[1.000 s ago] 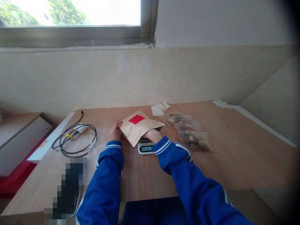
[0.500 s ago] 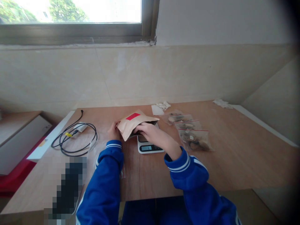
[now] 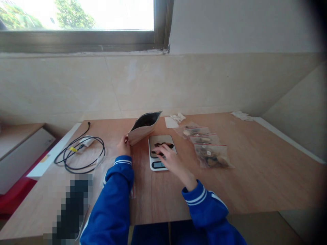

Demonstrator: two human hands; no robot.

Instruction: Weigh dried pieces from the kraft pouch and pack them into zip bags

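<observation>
My left hand is closed on the near left corner of a brown paper pouch. The pouch leans with its dark mouth gaping, and some dark contents show inside. Over a white kitchen scale with a metal plate, my right hand pinches a small dark brown piece. More dark brown dried pieces lie on the plate behind my fingers. The scale's display is lit, but its digits are too small to read.
Several zip bags with dried contents lie right of the scale. White paper and crumpled tissue lie behind it. A coiled black cable with a white adapter is at the left, near a blurred-out dark object.
My right hand has come out of the pouch and down over the scale, with a dark piece in its fingers. The pouch has tipped upright, moved back and left, uncovering the scale plate.
</observation>
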